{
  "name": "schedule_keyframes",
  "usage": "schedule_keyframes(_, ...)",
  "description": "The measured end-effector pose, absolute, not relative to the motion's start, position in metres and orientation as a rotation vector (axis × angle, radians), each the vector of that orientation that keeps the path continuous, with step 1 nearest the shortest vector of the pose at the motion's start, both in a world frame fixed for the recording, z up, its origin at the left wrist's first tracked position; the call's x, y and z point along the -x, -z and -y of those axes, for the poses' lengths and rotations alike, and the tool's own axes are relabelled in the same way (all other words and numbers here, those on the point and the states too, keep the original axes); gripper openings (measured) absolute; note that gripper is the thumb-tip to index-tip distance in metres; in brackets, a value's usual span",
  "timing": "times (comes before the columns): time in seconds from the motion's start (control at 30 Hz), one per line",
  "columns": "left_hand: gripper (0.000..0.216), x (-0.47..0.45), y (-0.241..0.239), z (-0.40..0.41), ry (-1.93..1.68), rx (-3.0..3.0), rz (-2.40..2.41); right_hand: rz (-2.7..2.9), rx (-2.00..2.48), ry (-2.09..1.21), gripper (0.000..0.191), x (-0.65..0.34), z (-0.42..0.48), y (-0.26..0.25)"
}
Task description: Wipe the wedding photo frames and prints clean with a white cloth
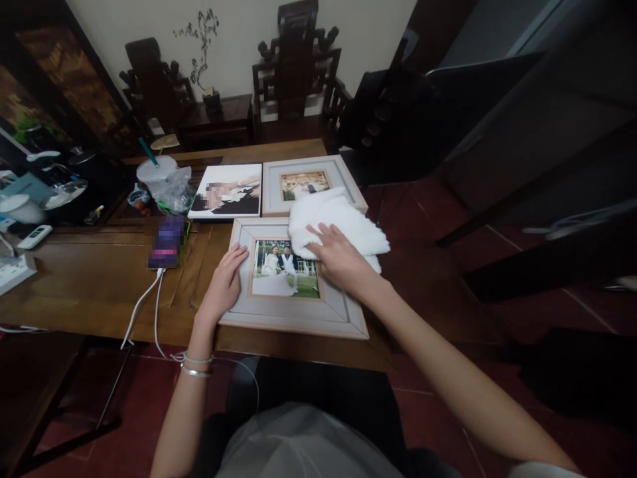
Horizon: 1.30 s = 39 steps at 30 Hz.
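Note:
A pale framed wedding photo (293,312) lies flat at the front edge of the wooden table (89,279). My left hand (225,282) rests on the frame's left border, fingers stretched flat. My right hand (338,259) presses a white cloth (338,222) onto the frame's upper right corner, fingers spread over the fabric. Behind it lie a second framed photo (311,184) and a frameless photo print (226,191), side by side.
A phone (168,242) on a white cable (142,305) lies left of the frames. A lidded cup (155,174), a plastic bag (175,191), a remote (34,236) and tea ware stand at the left. Dark carved chairs (293,66) stand behind; a dark chair (423,113) is at the right.

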State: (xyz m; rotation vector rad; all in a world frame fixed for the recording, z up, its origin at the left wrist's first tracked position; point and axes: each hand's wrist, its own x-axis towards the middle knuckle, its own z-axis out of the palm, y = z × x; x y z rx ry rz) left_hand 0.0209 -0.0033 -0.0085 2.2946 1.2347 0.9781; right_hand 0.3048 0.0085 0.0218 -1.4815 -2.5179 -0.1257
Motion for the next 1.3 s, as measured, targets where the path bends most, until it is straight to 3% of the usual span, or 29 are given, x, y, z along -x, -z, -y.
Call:
schedule_keyframes(0.13, 0.046, -0.021, 0.010, 0.003, -0.984, -2.302, -1.230, 2.688, 1.361, -0.009, 0.047, -0.301, 0.051, -0.039)
schedule_keyframes(0.33, 0.046, -0.024, 0.009, 0.003, -1.016, -2.267, -1.238, 2.831, 1.167, -0.282, 0.056, -0.306, 0.122, -0.065)
schedule_keyframes(0.47, 0.047, -0.024, 0.008, 0.002, -1.023, -2.266, -1.237, 2.730, 1.281, -0.279, 0.062, -0.311, 0.089, -0.057)
schedule_keyframes(0.73, 0.049, -0.023, 0.007, 0.001, -0.992, -2.283, -1.234, 2.513, 1.561, 0.113, 0.059, -0.309, -0.012, -0.033)
schedule_keyframes(0.87, 0.046, -0.022, 0.005, 0.000, -0.970, -2.287, -1.245, 2.607, 1.441, 0.137, 0.049, -0.308, 0.012, -0.036)
schedule_keyframes(1.13, 0.044, -0.023, 0.007, 0.000, -0.977, -2.284, -1.251, 2.782, 1.199, -0.208, 0.044, -0.309, 0.115, -0.072)
schedule_keyframes(1.3, 0.046, -0.022, 0.008, 0.001, -0.982, -2.277, -1.230, 2.689, 1.366, -0.246, 0.054, -0.306, 0.083, -0.061)
